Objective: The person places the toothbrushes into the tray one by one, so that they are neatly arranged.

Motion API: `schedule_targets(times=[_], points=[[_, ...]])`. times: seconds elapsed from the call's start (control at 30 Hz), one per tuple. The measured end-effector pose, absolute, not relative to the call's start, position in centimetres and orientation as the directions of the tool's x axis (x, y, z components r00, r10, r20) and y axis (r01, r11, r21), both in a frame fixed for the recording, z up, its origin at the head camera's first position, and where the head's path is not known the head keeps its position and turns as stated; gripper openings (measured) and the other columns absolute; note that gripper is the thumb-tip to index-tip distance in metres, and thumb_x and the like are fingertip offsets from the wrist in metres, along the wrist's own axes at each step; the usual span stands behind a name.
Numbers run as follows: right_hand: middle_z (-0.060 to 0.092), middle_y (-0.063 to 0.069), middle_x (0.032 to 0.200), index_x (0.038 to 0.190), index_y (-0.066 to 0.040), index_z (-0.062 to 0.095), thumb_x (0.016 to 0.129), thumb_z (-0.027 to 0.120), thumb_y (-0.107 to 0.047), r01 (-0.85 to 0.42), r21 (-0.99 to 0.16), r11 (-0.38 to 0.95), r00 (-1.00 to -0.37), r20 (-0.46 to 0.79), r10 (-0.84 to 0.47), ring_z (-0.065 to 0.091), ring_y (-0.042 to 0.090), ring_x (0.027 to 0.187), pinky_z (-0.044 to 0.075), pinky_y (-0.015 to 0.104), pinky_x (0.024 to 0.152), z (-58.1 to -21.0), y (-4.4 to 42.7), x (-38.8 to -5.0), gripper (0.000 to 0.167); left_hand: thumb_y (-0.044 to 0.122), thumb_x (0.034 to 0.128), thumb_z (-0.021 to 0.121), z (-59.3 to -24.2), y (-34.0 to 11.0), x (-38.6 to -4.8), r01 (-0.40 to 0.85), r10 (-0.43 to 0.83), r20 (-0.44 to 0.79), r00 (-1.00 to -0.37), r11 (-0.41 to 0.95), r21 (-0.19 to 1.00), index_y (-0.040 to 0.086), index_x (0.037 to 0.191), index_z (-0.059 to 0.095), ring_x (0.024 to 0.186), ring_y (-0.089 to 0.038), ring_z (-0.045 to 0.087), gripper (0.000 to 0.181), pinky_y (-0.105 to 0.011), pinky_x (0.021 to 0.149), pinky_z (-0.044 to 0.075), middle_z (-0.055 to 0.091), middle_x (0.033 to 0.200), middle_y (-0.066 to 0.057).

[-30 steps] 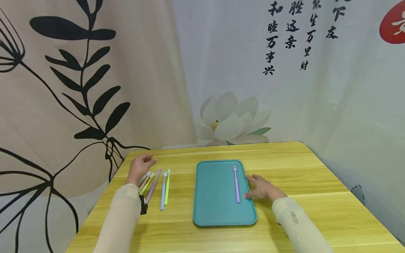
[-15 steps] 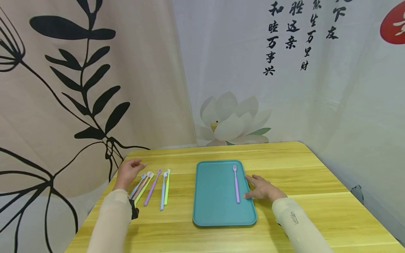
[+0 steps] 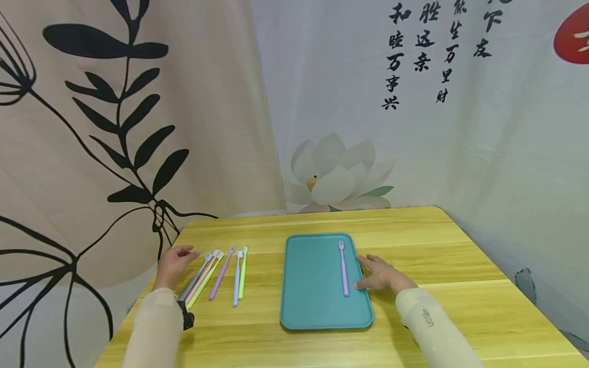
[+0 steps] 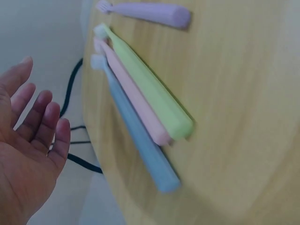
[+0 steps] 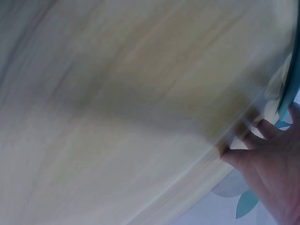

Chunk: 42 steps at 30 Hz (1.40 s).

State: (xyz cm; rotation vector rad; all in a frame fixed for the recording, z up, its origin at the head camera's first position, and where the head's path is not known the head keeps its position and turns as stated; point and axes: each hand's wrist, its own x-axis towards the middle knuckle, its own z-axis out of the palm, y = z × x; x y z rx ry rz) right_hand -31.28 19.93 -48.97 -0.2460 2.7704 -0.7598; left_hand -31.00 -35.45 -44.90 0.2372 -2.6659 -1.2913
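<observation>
My left hand (image 3: 174, 267) is held with its fingers loosely bent and nothing in them, left of a fanned group of toothbrushes. Nearest to it lies a blue toothbrush (image 4: 136, 136), beside a pink toothbrush (image 4: 131, 93) and a green toothbrush (image 4: 147, 84). Farther right come a purple toothbrush (image 3: 222, 274), then a second blue toothbrush (image 3: 237, 280) and a second green toothbrush (image 3: 243, 274) side by side. A teal tray (image 3: 313, 286) bears another purple toothbrush (image 3: 344, 271) near its right side. At that right rim rests my right hand (image 3: 385, 275), fingers spread, touching the edge.
The yellow wood-grain table (image 3: 428, 245) extends on both sides of the tray. Behind it hangs a printed curtain (image 3: 221, 128) with plants, a lotus and writing. The table's left edge runs close by the left hand.
My left hand has moved left and toward me, from above the toothbrushes to beside them, uncovering the left three. The right hand and the tray have stayed put.
</observation>
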Motion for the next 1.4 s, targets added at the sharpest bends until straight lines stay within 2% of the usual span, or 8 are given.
schedule_targets(times=[0.1, 0.37, 0.7, 1.03, 1.27, 1.4], points=[[0.021, 0.027, 0.158, 0.157, -0.018, 0.031, 0.08, 0.081, -0.045, -0.098, -0.517, 0.851, -0.953, -0.198, -0.23, 0.024, 0.053, 0.14, 0.026, 0.07, 0.105, -49.0, 20.0, -31.3, 0.096, 0.03, 0.099, 0.061, -45.6, -36.0, -30.6, -0.078, -0.226, 0.083, -0.971, 0.623, 0.778, -0.008, 0.138, 0.051, 0.113, -0.038, 0.053, 0.056, -0.048, 0.088, 0.046, 0.054, 0.129, -0.028], [0.021, 0.028, 0.158, 0.157, -0.017, 0.031, 0.081, 0.08, -0.046, -0.1, -0.515, 0.851, -0.953, -0.196, -0.231, 0.023, 0.055, 0.139, 0.025, 0.072, 0.104, -48.9, 20.0, -31.2, 0.095, 0.032, 0.0987, 0.061, -47.3, -37.3, -29.6, -0.097, -0.203, 0.037, -0.978, 0.612, 0.785, -0.009, 0.14, 0.048, 0.12, -0.044, 0.05, 0.06, -0.054, 0.096, 0.045, 0.052, 0.135, -0.031], [0.02, 0.028, 0.158, 0.157, -0.017, 0.031, 0.081, 0.08, -0.045, -0.098, -0.516, 0.851, -0.953, -0.199, -0.23, 0.022, 0.054, 0.14, 0.025, 0.072, 0.105, -48.8, 19.9, -31.0, 0.094, 0.023, 0.099, 0.061, -48.6, -37.8, -28.5, -0.127, -0.195, -0.009, -0.981, 0.604, 0.787, -0.012, 0.138, 0.049, 0.119, -0.045, 0.05, 0.054, -0.055, 0.097, 0.043, 0.053, 0.13, -0.032], [0.022, 0.028, 0.157, 0.157, -0.017, 0.032, 0.082, 0.079, -0.045, -0.103, -0.508, 0.855, -0.954, -0.193, -0.229, 0.023, 0.055, 0.139, 0.024, 0.073, 0.104, -48.6, 19.8, -30.9, 0.093, 0.026, 0.0974, 0.063, -49.4, -37.6, -28.2, -0.151, -0.2, -0.039, -0.979, 0.583, 0.799, -0.01, 0.137, 0.052, 0.112, -0.038, 0.055, 0.054, -0.049, 0.092, 0.045, 0.056, 0.128, -0.029], [0.022, 0.028, 0.158, 0.157, -0.017, 0.032, 0.081, 0.079, -0.047, -0.102, -0.504, 0.857, -0.954, -0.196, -0.229, 0.022, 0.056, 0.139, 0.022, 0.074, 0.105, -48.6, 19.8, -30.8, 0.094, 0.025, 0.0956, 0.066, -50.3, -38.0, -28.3, -0.139, -0.208, -0.018, -0.978, 0.586, 0.799, -0.009, 0.135, 0.054, 0.107, -0.033, 0.059, 0.053, -0.034, 0.084, 0.049, 0.061, 0.123, -0.025], [0.022, 0.028, 0.158, 0.157, -0.017, 0.032, 0.081, 0.078, -0.049, -0.105, -0.497, 0.861, -0.953, -0.198, -0.23, 0.021, 0.057, 0.139, 0.019, 0.075, 0.105, -48.5, 19.8, -30.8, 0.094, 0.024, 0.0952, 0.067, -50.8, -38.2, -28.5, -0.145, -0.214, -0.029, -0.976, 0.548, 0.824, -0.01, 0.136, 0.053, 0.105, -0.031, 0.06, 0.055, -0.033, 0.081, 0.05, 0.061, 0.123, -0.025]])
